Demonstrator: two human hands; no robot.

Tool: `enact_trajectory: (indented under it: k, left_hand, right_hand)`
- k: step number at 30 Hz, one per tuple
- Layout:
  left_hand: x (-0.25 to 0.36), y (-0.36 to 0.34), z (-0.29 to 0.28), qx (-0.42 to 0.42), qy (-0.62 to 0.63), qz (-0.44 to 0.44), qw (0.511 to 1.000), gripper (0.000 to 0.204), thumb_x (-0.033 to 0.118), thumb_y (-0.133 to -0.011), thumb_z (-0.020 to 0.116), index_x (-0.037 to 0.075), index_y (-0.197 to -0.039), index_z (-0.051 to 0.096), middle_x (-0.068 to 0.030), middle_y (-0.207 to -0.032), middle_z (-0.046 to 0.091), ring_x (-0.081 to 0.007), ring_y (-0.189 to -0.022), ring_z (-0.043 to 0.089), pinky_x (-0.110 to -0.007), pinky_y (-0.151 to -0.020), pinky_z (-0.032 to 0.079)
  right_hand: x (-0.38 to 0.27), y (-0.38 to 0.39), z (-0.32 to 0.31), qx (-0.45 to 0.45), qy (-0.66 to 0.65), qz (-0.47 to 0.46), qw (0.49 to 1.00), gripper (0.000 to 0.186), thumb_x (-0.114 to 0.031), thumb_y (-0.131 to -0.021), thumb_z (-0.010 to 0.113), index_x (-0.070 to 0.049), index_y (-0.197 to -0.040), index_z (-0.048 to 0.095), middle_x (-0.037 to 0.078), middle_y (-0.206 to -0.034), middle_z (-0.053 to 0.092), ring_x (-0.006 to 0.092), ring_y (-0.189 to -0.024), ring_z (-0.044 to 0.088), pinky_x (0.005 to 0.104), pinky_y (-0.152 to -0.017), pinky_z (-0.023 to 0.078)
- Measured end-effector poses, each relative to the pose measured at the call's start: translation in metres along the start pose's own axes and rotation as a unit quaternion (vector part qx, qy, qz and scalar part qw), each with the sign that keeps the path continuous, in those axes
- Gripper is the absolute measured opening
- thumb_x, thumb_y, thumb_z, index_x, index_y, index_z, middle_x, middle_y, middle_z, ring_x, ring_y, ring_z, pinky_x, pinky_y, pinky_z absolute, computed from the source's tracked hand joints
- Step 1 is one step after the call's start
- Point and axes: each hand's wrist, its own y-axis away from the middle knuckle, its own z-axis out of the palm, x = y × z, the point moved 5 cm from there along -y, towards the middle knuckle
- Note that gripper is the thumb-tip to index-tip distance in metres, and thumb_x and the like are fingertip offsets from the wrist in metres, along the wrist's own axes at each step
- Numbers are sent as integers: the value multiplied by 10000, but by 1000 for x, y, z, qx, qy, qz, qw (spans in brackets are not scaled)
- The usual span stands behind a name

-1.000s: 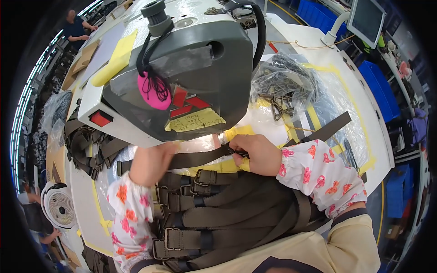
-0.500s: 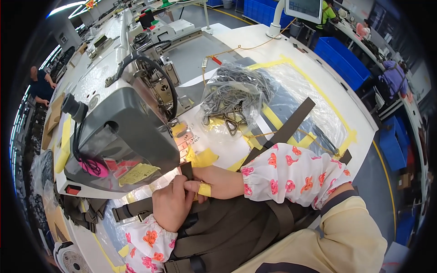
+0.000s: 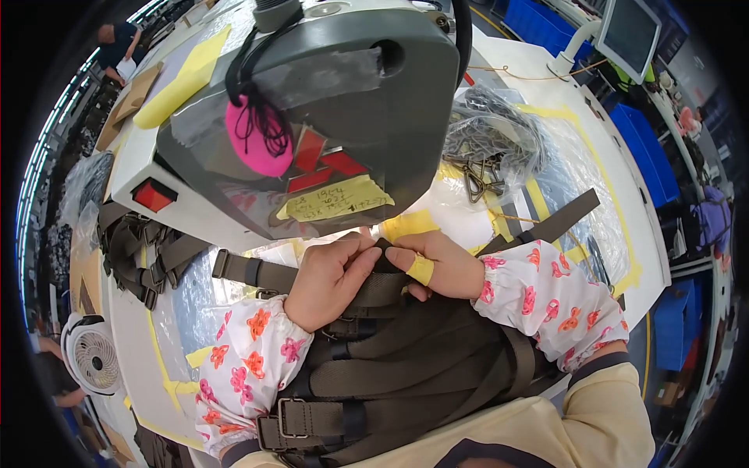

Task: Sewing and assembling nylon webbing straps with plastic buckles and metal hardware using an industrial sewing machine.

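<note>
Just below the sewing machine head [image 3: 351, 101], both hands pinch a dark olive webbing strap [image 3: 380, 287]. My left hand [image 3: 331, 279] holds its left side between thumb and fingers. My right hand [image 3: 443, 264], with yellow tape round one finger, grips the strap's right side close by. The fingertips are almost together, and part of the strap is hidden under them. More olive straps [image 3: 413, 366] lie in a heap beneath my hands, with a metal buckle [image 3: 292, 418] at the lower left. A strap end [image 3: 573, 214] reaches out beyond my right forearm.
A clear bag of metal hooks [image 3: 495, 136] lies right of the machine, with triangular metal rings [image 3: 480, 179] beside it. Buckled straps [image 3: 148, 253] are heaped at the left, above a small white fan [image 3: 94, 355]. A screen [image 3: 628, 35] stands at the far right corner.
The view has shifted, so the machine head looms larger. My hands, earlier overlapping by the machine, are now side by side on the strap, slightly apart.
</note>
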Motion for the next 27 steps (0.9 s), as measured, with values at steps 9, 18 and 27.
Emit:
enact_trajectory:
  k: [9, 18, 27]
  left_hand:
    - [43, 15, 24, -5, -495, 243, 834, 302, 61, -710, 563, -71, -982, 575, -77, -685, 561, -161, -559, 566, -261, -500, 459]
    - [32, 10, 12, 90, -327, 205, 918, 190, 134, -781, 610, -9, -904, 585, -93, -609, 542, -171, -500, 549, -285, -477, 440]
    - [-9, 3, 3, -26, 77, -29, 996, 93, 75, -843, 590, -15, -853, 567, -77, -637, 538, -107, -560, 451, -244, -532, 393]
  right_hand:
    - [6, 1, 3, 66, -93, 40, 993, 355, -288, -951, 408, 11, -848, 569, 28, -583, 526, 92, -437, 524, 211, -393, 384]
    - [-6, 4, -4, 115, 43, -36, 992, 174, -142, -902, 464, -1, -822, 525, 17, -599, 529, 79, -440, 521, 224, -404, 398]
    - [-13, 1, 0, 122, 217, -183, 951, 98, -65, -839, 518, 8, -784, 485, 126, -613, 520, 367, -593, 546, 391, -525, 412]
